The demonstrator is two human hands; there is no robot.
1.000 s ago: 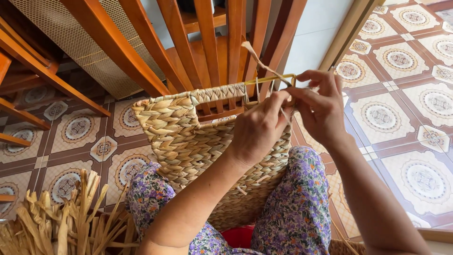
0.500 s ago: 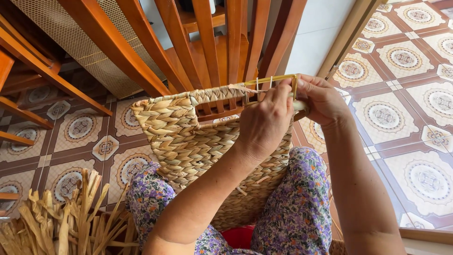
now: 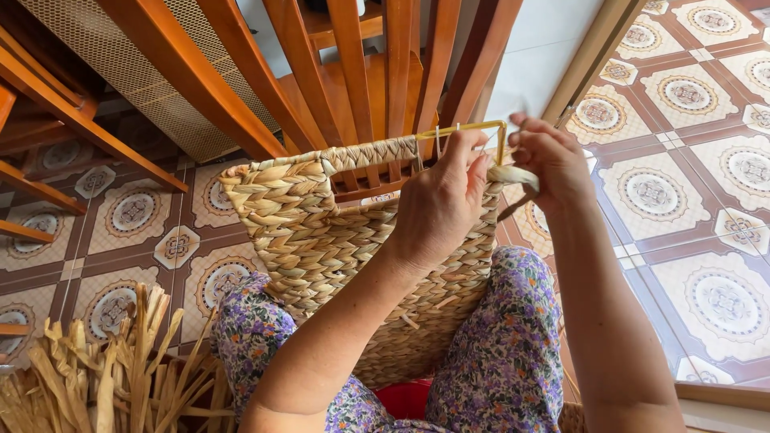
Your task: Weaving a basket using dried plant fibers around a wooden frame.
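On a seated person's lap, between knees in flowered cloth, a half-woven straw basket (image 3: 321, 240) stands on edge, its finished braided rim and handle slot uppermost and its long axis running left to right across the view. A second ago a loose strand of fibre stuck up and away from the rim between the hands; now that strand is drawn down and both hands have closed in on the basket's upper right corner, which suggests one more wrap around the bare yellow wire frame (image 3: 473, 128) has been pulled snug. The left hand (image 3: 441, 204) lies curled over the basket's face, fingertips pressing the weave just under the wire, gripping the rim rather than any loose strand. The right hand (image 3: 549, 160) is pinched shut on a pale flat fibre strand (image 3: 513, 175) where it bends round the corner; its tail trails down behind the wrist. The uncovered wire points toward the right, marking where wrapping remains. Behind the basket rise the slats of a wooden chair (image 3: 353, 72); a bundle of dried reeds (image 3: 104, 377) lies at lower left on the patterned tile floor (image 3: 682, 192).
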